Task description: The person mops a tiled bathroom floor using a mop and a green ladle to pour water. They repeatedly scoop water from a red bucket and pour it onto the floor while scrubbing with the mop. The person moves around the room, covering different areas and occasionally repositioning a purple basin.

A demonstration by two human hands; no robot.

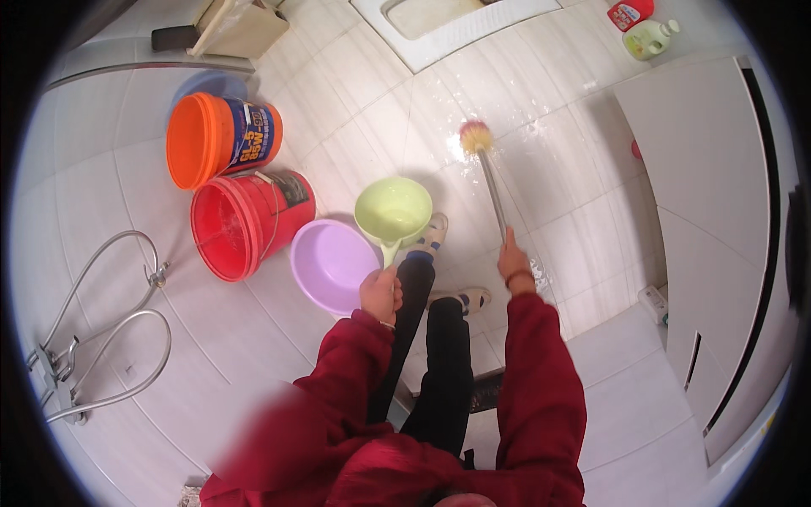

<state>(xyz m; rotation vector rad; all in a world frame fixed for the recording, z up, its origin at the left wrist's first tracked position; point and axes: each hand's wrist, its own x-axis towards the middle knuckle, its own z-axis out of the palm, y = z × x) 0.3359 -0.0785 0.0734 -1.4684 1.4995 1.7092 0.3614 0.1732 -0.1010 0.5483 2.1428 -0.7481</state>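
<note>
My left hand (pixel 382 294) is closed round the handle of a light green water ladle (pixel 394 209), its round bowl held out in front of my legs. In my right hand (pixel 514 258) is the metal handle of a toilet brush (pixel 477 139) with a yellow and pink bristle head. That head rests on the wet tiled floor, ahead and to the right of the ladle. Water and some foam glisten around the bristles. A purple basin (pixel 335 267) lies just left of the ladle, partly behind my left hand.
At the left stand a red bucket (pixel 226 226) and an orange bucket (pixel 200 140). A shower hose (pixel 160 338) hangs on the left wall. A squat toilet (pixel 414 59) is set in the far floor. Bottles (pixel 649 40) stand far right, beyond a grey cabinet (pixel 701 169).
</note>
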